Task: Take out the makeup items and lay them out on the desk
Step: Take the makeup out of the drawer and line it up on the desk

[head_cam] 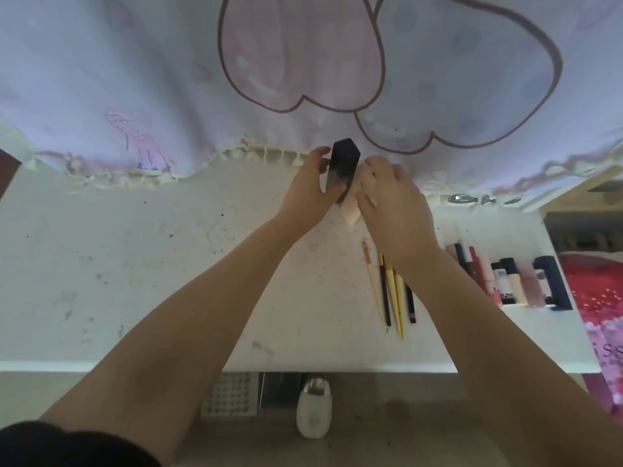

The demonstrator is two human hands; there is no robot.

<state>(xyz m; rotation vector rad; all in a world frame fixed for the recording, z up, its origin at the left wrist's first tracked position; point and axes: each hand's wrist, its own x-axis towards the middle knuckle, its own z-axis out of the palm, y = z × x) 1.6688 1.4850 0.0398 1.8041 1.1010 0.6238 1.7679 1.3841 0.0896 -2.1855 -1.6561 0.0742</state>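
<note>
**A:** Black and faceted, that upright case [340, 170] at the far edge of the surface [135, 264] is what you have in hand now. Your left hand [312, 190] has its fingers curled round its left side, steadying it where it stands just in front of the curtain hem [269, 153].

**B:** And the right?

**A:** Your right hand [394, 197] sits just beside the case, fingers bent over a pale pink piece [350, 215] that pokes out beneath them. It looks like you are gripping it, though your knuckles hide most of it, so I cannot tell what the item is or whether it came from the case.

**B:** How much is done?

**A:** A fair part, I judge. Near your right forearm lies a fan of brushes and pencils [391, 291], side by side on the surface. Further right, a row of tubes and bottles [505, 281] lies lined up, touching one another, ending in a dark navy one [553, 281].

**B:** What is left?

**A:** The pink piece is not yet laid down with the rest. Whether the case holds more, I cannot see; its inside is hidden. The left half of the surface has nothing laid out on it so far.
</note>
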